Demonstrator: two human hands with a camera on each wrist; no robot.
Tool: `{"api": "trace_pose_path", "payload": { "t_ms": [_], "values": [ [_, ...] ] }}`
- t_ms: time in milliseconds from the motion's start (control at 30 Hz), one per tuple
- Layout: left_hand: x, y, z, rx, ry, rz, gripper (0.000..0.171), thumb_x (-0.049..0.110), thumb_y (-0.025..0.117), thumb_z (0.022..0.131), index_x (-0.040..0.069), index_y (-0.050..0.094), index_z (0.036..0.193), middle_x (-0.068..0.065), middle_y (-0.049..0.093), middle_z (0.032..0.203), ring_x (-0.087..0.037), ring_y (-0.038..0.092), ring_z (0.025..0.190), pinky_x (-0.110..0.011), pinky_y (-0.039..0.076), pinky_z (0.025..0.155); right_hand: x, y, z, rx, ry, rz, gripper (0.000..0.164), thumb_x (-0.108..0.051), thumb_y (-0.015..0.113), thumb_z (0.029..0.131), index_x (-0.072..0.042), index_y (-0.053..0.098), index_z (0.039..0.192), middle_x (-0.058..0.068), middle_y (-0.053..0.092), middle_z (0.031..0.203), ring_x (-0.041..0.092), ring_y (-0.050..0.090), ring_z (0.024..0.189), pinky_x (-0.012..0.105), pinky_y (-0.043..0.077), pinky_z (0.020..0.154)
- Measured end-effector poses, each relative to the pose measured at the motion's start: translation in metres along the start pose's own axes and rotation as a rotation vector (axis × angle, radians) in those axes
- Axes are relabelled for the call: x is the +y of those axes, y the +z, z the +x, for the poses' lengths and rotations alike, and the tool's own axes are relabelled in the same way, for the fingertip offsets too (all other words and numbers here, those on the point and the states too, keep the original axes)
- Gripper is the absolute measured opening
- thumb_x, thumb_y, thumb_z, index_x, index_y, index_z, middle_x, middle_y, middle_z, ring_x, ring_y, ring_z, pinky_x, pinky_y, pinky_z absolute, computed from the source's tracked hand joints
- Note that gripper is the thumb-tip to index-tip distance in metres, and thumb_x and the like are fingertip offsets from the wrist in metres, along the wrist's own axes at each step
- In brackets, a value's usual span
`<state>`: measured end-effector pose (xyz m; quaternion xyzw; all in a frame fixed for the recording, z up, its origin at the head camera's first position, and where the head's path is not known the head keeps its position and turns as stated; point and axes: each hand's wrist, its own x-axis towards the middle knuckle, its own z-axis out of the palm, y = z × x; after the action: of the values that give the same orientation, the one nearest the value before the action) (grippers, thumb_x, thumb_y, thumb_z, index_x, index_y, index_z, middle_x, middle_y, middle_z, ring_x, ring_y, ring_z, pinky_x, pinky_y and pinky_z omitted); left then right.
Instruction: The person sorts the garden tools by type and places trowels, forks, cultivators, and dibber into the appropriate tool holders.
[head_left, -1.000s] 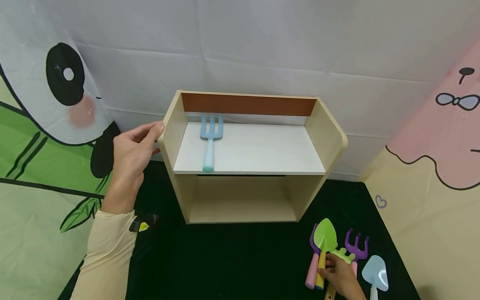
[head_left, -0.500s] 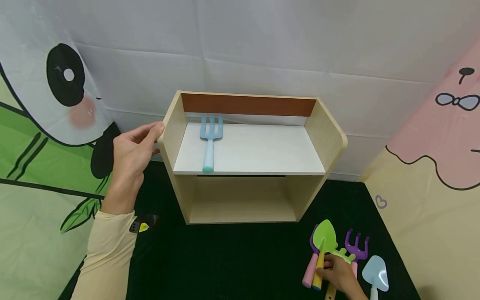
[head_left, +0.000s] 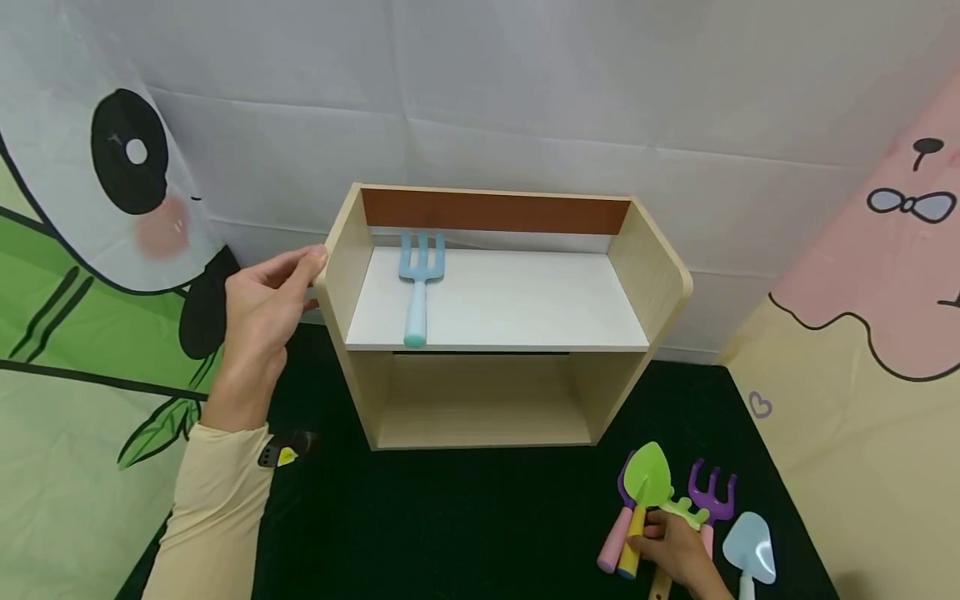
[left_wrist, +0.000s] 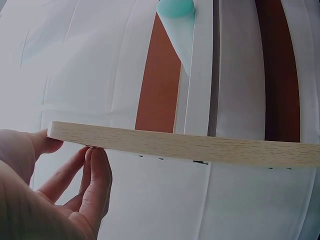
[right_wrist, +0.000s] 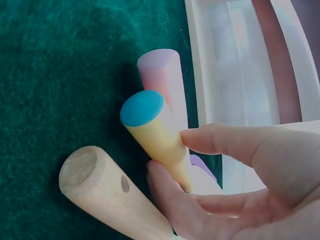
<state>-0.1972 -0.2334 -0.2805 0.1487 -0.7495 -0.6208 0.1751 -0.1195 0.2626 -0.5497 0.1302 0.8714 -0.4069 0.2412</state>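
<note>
My left hand [head_left: 258, 321] grips the left side panel of a small wooden shelf unit [head_left: 480, 417]. In the left wrist view, thumb and fingers lie on opposite sides of that panel's edge [left_wrist: 150, 142]. A light blue toy hand fork [head_left: 417, 312] lies on the white upper shelf [head_left: 525, 300], tines toward the back. At the lower right, my right hand [head_left: 678, 554] pinches the yellow, blue-tipped handle [right_wrist: 160, 137] of a green toy trowel [head_left: 648, 477]. Against that trowel's left lies a purple fork with a pink handle [head_left: 615, 540], partly covered by the green blade.
Beside and under the right hand is a green-headed tool with a wooden handle [right_wrist: 110, 190]. Further right lie another purple fork [head_left: 712, 493] and a pale blue trowel [head_left: 750, 546]. Dark green cloth [head_left: 450, 517] covers the tabletop; printed fabric walls [head_left: 847, 417] stand around it.
The handle end of the green trowel has swung slightly left with my right hand's pinch, and the pink-handled fork has shifted left with it. My left hand stays on the panel.
</note>
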Motion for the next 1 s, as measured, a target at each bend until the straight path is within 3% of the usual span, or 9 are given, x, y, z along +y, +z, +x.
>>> {"api": "trace_pose_path", "payload": {
  "t_ms": [167,433,567,767,1000],
  "values": [
    [0.0,0.0,0.0,0.0,-0.002,0.002,0.055,0.056,0.064,0.081,0.021,0.065,0.123,-0.001,0.054,0.125,-0.016,0.049,0.111,-0.042,0.044,0.095,0.003,0.001,0.002,-0.056,0.04,0.107,0.067,-0.019,0.074,0.083,0.019,0.041,0.127,0.017,0.057,0.101,0.02,0.064,0.079,0.036,0.056,0.071],
    [0.0,0.0,0.0,-0.003,-0.004,-0.008,0.056,0.056,0.064,0.081,0.02,0.065,0.123,-0.001,0.054,0.125,-0.016,0.049,0.111,-0.043,0.043,0.096,0.011,-0.003,0.0,-0.093,0.022,0.23,0.062,-0.017,0.067,0.088,0.017,0.036,0.13,0.019,0.061,0.103,0.024,0.063,0.085,0.039,0.055,0.075],
    [0.0,0.001,0.0,-0.006,-0.005,-0.017,0.055,0.055,0.065,0.081,0.02,0.065,0.123,-0.001,0.055,0.124,-0.016,0.049,0.111,-0.042,0.043,0.095,0.011,-0.008,-0.005,-0.106,0.03,0.255,0.063,-0.02,0.066,0.09,0.016,0.036,0.131,0.016,0.062,0.103,0.023,0.063,0.084,0.038,0.055,0.076],
    [0.0,0.0,0.002,-0.013,-0.026,-0.008,0.054,0.055,0.065,0.081,0.021,0.066,0.123,-0.001,0.055,0.125,-0.015,0.048,0.112,-0.038,0.044,0.092,0.013,-0.016,-0.014,-0.188,-0.027,0.272,0.071,-0.024,0.066,0.09,0.018,0.03,0.133,0.015,0.064,0.104,0.025,0.064,0.088,0.039,0.055,0.078],
    [0.002,-0.001,0.004,-0.03,-0.058,-0.019,0.054,0.054,0.067,0.08,0.021,0.065,0.123,-0.002,0.054,0.127,-0.016,0.048,0.112,-0.038,0.045,0.092,0.007,-0.017,-0.021,-0.216,-0.069,0.27,0.073,-0.026,0.067,0.089,0.017,0.03,0.134,0.016,0.062,0.108,0.027,0.065,0.09,0.04,0.055,0.078]
  ]
}}
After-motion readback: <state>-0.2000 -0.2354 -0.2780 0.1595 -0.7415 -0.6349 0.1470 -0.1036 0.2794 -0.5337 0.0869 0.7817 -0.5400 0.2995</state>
